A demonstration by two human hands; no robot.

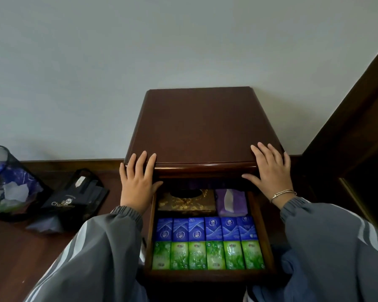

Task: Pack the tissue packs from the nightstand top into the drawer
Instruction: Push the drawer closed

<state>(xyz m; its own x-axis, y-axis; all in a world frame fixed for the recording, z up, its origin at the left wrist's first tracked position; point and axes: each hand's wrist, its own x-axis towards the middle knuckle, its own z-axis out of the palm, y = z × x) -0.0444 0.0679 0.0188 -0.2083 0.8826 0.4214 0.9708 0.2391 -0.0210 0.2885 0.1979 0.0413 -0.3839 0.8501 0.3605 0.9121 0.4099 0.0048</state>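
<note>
1. On the front edge of the nightstand top (203,123), both hands lie flat. The left hand (138,182) is at the left corner and the right hand (268,171) near the right corner, well apart. Their fingers are straight and neither grips anything
2. Below them the drawer (210,274) stands pulled out. A row of blue packs (205,228) sits side by side, with a row of green packs (207,255) in front of it, touching it
3. Behind the blue row lie a gold tissue box (186,202) and, just beside it, a purple soft pack (231,202)
4. No pack shows on the wooden top, so the packing looks done and the step in hand seems to be the finish
5. The likely next move is to shut the drawer: both hands drop to its front rail and push evenly so it runs straight. Nothing looks to stand above the rim, though the back row is partly shadowed
6. On the floor to the left, a mesh bin (7,184) and a black bag (74,199) play no part
</note>
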